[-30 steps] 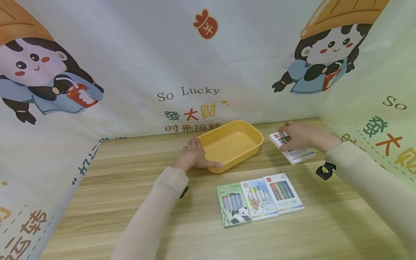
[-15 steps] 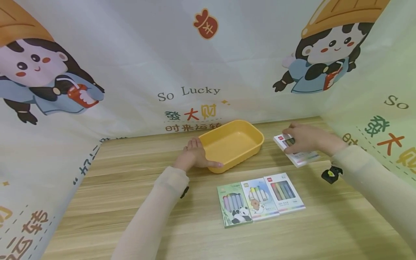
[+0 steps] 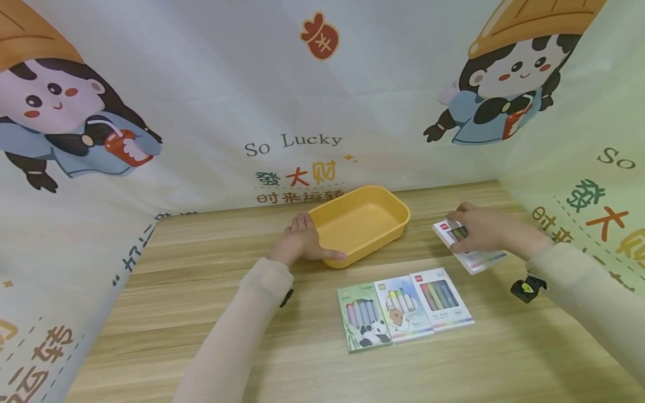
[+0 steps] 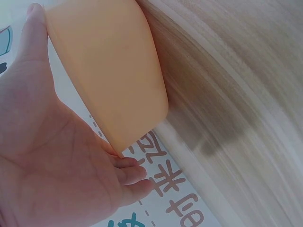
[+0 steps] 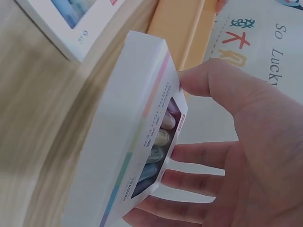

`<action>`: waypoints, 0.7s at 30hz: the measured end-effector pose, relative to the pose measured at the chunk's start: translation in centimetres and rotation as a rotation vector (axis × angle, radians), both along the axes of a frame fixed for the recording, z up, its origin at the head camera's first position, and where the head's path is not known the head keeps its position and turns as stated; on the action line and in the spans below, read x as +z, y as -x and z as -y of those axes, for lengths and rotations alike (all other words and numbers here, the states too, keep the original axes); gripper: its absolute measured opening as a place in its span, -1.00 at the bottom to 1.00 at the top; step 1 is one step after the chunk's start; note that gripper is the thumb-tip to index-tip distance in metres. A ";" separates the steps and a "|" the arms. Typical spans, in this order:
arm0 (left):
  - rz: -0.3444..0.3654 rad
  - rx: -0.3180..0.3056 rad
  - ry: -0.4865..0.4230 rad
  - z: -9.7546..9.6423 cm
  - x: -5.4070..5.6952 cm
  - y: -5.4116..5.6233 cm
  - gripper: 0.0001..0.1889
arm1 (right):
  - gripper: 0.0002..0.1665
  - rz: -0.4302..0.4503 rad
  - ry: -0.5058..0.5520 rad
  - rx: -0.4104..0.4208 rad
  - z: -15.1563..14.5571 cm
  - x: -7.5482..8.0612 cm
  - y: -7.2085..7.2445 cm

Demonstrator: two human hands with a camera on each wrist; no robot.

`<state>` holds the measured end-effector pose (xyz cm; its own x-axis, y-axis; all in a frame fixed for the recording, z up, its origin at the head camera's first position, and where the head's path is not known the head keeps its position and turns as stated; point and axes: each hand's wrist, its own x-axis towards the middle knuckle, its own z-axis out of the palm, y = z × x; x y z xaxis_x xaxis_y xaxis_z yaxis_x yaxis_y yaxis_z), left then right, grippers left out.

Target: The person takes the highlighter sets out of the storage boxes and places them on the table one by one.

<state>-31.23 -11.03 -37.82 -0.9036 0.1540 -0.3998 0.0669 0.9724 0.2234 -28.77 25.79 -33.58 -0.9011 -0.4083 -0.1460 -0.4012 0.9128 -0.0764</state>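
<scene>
In the head view my left hand (image 3: 298,240) spreads over the left end of a yellow plastic basin (image 3: 374,247), thumb along the near rim and straight fingers on the left rim. The left wrist view has the basin's outer wall (image 4: 109,71) beside the palm. My right hand (image 3: 486,230) grips a white box of highlighters (image 3: 477,261) right of the basin, thumb on one edge and fingers on the opposite one. Coloured highlighters show through the box's window (image 5: 158,146) in the right wrist view.
Three flat pen boxes lie side by side in front of the basin: a green panda box (image 3: 364,319), a blue-and-white one with a cartoon animal (image 3: 403,310) and a white windowed one (image 3: 440,299). Printed cloth (image 3: 221,112) hangs behind and beside the wooden table (image 3: 191,280).
My right hand has moved the highlighter box rightward and nearer to me. The left hand, the basin and the row of three boxes hold their places.
</scene>
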 end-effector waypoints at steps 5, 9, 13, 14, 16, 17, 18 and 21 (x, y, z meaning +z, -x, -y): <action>0.003 0.006 -0.003 0.0 0.0 0.0 0.50 | -0.09 -0.010 0.006 0.011 -0.6 -0.6 -0.8; 0.006 0.011 0.001 0.0 0.1 0.0 0.50 | -0.08 -0.011 0.019 0.009 -0.9 -0.9 -1.2; 0.000 0.007 0.002 0.0 0.2 0.0 0.50 | -0.08 -0.018 0.028 0.004 -1.1 -1.0 -1.5; -0.001 0.005 0.002 0.0 0.3 -0.1 0.50 | -0.08 -0.019 0.029 0.001 -1.1 -1.1 -1.5; 0.000 0.002 0.003 0.0 0.3 -0.1 0.50 | -0.07 -0.021 0.031 -0.005 -1.1 -1.1 -1.7; 0.002 0.003 0.002 0.0 0.3 -0.1 0.50 | -0.07 -0.021 0.033 -0.009 -1.1 -1.2 -1.7; 0.003 0.003 0.002 0.0 0.3 -0.1 0.50 | -0.07 -0.018 0.037 -0.012 -1.2 -1.3 -1.8; 0.004 0.003 -0.001 0.0 0.3 -0.1 0.50 | -0.08 -0.023 0.041 -0.009 -1.2 -1.5 -2.1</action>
<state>-31.11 -11.01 -37.49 -0.9022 0.1516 -0.4037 0.0631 0.9725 0.2242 -26.66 27.03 -35.11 -0.9076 -0.4055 -0.1088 -0.3952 0.9126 -0.1052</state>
